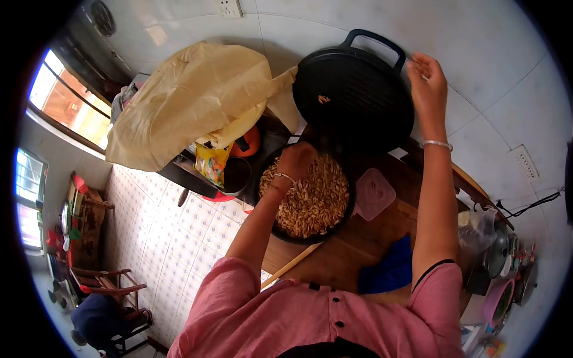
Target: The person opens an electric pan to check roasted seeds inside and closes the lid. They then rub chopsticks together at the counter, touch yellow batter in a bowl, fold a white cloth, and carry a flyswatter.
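Observation:
A round black pan (351,210), the base of a hinged electric griddle, is heaped with light-brown pieces (313,206) that look like peanuts in the shell. My left hand (296,161) is over the far left part of the heap, its fingers curled down at the pieces; what is in them is hidden. Behind the pan stands the raised black lid (352,98), with a few brown bits stuck to its ridged inner face. Just right of the lid's handle (382,40) is my raised right hand (428,76), fingers loosely bent and thumb apart, with nothing visible in it.
A pink translucent plastic lid (375,194) lies right of the pan on the wooden table (310,265). Nearer me are a blue cloth (391,265) and a wooden stick (292,264). At left, a tan cover (191,98) drapes over things beside a yellow packet (210,164) and a dark bowl (237,175).

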